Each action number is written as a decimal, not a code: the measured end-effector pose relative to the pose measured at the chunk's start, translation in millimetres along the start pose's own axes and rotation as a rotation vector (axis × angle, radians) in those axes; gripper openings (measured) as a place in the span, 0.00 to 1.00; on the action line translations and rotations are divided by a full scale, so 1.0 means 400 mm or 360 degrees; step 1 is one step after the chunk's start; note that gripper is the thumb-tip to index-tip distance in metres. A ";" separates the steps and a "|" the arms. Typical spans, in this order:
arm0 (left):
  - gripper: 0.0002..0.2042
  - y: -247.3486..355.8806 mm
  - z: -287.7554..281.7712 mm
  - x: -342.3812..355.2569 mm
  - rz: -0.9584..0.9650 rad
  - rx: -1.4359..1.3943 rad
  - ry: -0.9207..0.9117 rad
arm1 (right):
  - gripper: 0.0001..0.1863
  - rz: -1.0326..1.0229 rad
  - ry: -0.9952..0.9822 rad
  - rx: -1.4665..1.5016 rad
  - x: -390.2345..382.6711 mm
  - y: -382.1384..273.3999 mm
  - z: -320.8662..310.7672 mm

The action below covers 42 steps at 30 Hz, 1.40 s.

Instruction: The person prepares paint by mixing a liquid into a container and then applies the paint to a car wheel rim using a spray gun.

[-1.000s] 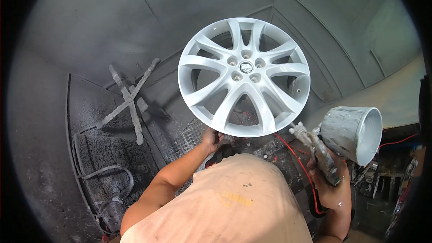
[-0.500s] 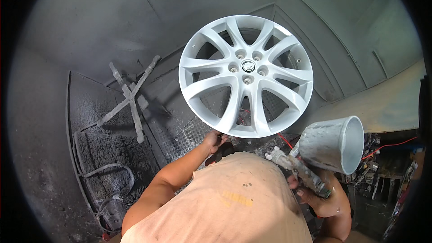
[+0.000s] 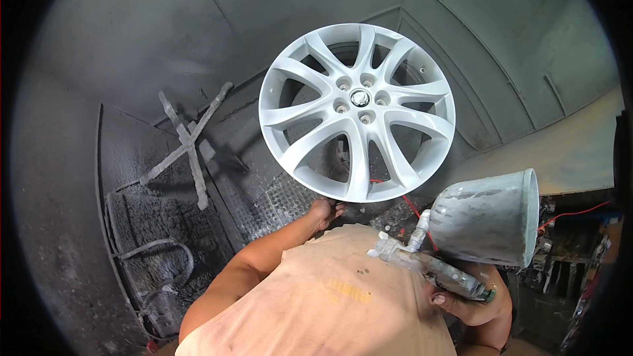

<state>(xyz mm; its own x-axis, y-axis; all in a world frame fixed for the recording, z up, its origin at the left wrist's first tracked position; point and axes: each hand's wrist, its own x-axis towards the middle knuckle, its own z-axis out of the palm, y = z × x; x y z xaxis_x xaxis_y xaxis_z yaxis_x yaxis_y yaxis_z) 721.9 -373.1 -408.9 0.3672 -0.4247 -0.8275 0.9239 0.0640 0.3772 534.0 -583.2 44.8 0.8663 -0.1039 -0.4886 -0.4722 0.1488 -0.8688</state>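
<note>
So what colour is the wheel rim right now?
Pale silver-white all over, wheel rim, clearest in the head view.

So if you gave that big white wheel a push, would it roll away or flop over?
The white wheel looks like rigid cast metal, so it probably wouldn't flop or bend. Being round, it could roll if set loose on its edge. It is likely heavy for its size; the left hand steadies its lower rim while the right hand holds a spray gun.

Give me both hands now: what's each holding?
Left hand: at the lower rim of the white alloy wheel; grip cannot be told.
Right hand: closed on the spray gun.
</note>
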 end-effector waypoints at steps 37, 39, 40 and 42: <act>0.12 0.168 -0.093 -0.010 0.0373 -0.0053 0.0198 | 0.38 0.0041 0.0198 -0.0158 -0.008 -0.018 -0.087; 0.11 0.180 -0.085 -0.022 0.0377 -0.0070 0.0197 | 0.37 -0.0092 0.0262 -0.0195 0.009 -0.001 -0.082; 0.11 0.184 -0.090 -0.026 0.0373 -0.0054 0.0193 | 0.35 -0.0223 0.0321 -0.0230 0.017 0.005 -0.078; 0.10 0.191 -0.093 -0.029 0.0371 -0.0038 0.0191 | 0.34 -0.0208 0.0388 -0.0313 0.040 -0.009 -0.075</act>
<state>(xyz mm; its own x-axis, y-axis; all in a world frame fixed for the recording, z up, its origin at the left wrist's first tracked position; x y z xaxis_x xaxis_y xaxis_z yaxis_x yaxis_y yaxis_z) 792.1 -329.7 -385.8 0.5793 -0.2859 -0.7633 0.8146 0.1694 0.5548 544.8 -614.9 37.6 0.8683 -0.3453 -0.3560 -0.4025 -0.0714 -0.9126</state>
